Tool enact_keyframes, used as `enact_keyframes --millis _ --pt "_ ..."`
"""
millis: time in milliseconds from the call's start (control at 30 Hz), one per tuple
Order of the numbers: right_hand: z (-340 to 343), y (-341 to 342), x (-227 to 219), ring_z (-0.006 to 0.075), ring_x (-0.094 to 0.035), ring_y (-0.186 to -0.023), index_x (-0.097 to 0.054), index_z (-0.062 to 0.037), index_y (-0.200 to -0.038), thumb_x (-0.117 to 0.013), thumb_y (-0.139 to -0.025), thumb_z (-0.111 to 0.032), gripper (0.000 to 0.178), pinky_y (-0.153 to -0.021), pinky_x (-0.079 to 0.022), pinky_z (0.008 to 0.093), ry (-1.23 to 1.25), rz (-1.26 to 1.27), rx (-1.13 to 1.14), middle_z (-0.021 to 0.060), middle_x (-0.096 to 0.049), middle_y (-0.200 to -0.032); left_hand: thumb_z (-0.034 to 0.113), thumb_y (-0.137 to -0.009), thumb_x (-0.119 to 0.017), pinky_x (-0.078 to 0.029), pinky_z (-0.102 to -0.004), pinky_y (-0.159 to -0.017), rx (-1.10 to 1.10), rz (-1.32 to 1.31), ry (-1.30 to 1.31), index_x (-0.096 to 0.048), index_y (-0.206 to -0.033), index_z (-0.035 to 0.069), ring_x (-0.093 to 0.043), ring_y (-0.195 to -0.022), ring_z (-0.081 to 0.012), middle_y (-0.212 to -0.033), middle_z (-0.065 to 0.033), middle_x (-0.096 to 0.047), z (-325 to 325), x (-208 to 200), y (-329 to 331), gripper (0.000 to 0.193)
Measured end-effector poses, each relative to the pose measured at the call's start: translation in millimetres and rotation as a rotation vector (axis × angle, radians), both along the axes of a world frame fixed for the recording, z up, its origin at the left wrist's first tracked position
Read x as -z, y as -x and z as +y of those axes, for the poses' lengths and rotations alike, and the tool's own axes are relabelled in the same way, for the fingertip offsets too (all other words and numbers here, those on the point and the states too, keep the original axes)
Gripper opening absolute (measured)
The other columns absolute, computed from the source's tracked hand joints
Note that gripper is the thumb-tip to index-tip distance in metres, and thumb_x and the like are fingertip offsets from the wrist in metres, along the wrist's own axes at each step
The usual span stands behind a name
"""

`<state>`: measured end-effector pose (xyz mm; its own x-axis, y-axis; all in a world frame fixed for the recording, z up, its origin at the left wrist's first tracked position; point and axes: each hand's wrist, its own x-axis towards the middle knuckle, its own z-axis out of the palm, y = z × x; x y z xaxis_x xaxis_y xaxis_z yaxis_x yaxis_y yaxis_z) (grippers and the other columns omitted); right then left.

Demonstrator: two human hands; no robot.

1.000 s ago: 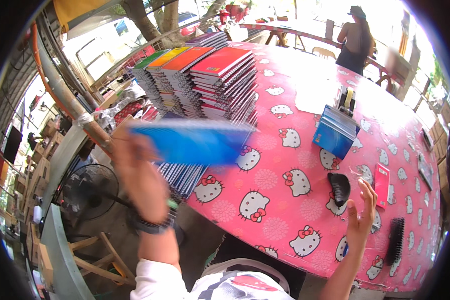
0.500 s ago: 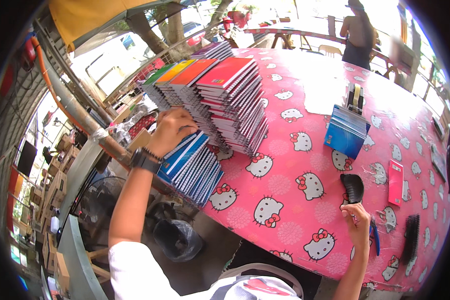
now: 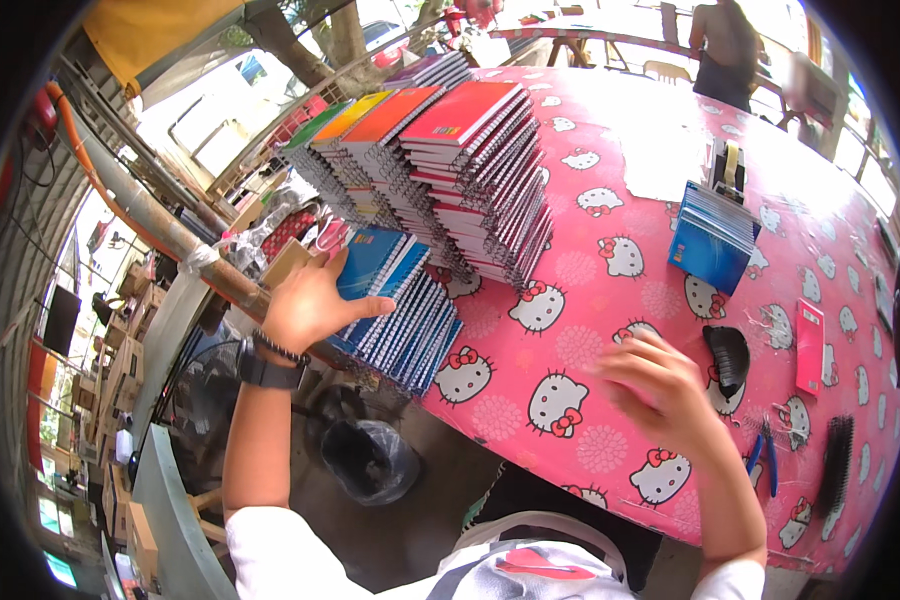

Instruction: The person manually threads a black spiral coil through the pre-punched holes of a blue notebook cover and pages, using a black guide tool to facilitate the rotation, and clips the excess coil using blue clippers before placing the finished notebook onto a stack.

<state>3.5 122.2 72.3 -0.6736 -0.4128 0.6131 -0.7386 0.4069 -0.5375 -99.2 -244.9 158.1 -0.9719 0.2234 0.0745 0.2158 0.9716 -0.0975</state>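
My left hand [image 3: 315, 302] rests at the near-left edge of a stack of blue spiral notebooks [image 3: 415, 315], thumb stretched over the covers and fingers spread. These notebooks lie fanned at the table's left edge. My right hand [image 3: 660, 388] hovers over the near middle of the table, blurred, its fingers loosely apart with nothing visible in them. To its right lies a black, ridged, curved tool [image 3: 727, 358] whose kind I cannot make out. Beyond that, a smaller batch of blue notebooks [image 3: 712, 240] leans against a black tape dispenser [image 3: 728, 170].
Tall stacks of red notebooks [image 3: 465, 115], orange notebooks [image 3: 395, 112], yellow and green ones stand behind the blue stack. Blue-handled pliers [image 3: 770, 460], a black brush [image 3: 836, 470] and a pink card [image 3: 810, 345] lie at right. Another person [image 3: 725, 50] stands beyond the table.
My right hand has left the side of the black ridged tool and moved left. My left hand has drawn back toward me, its fingers spreading off the top blue notebooks. The view has shifted slightly.
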Motion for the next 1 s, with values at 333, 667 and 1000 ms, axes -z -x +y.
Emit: enact_keyframes --millis 333,667,1000 --pt "-211.1 151.7 25.6 0.0211 -0.06 -0.092 -0.054 0.0048 -0.118 -0.052 -0.095 -0.037 0.048 -0.081 -0.046 0.0324 0.882 -0.293 0.041 0.0178 -0.063 -0.101 0.052 -0.097 -0.037 -0.039 -0.0342 -0.098 0.196 0.348 -1.669 -0.048 -0.129 -0.007 -0.053 -0.112 -0.0234 -0.126 -0.0152 -0.054 -32.0 103.1 -3.5 0.068" --pt "-245.9 153.3 15.2 0.0229 -0.059 -0.069 -0.063 0.003 -0.093 -0.057 -0.093 -0.026 0.029 -0.065 -0.046 0.0314 0.898 -0.158 0.214 0.0164 -0.063 -0.081 0.043 -0.098 -0.04 -0.049 -0.0317 -0.075 -0.106 0.72 -1.792 -0.062 -0.1 -0.01 -0.06 -0.082 -0.0207 -0.095 -0.014 -0.064 -0.2 98.4 -5.6 0.057" --pt "-236.4 153.6 25.6 0.0382 -0.059 -0.097 -0.053 0.0 -0.118 -0.054 -0.091 -0.035 0.045 -0.083 -0.046 0.0441 0.736 -0.156 0.193 0.0208 -0.062 -0.102 0.04 -0.099 -0.035 -0.046 -0.0378 -0.091 0.005 0.865 -0.915 -0.05 -0.123 -0.008 -0.058 -0.103 -0.0251 -0.119 -0.0182 -0.058 -23.8 124.0 4.4 0.055"
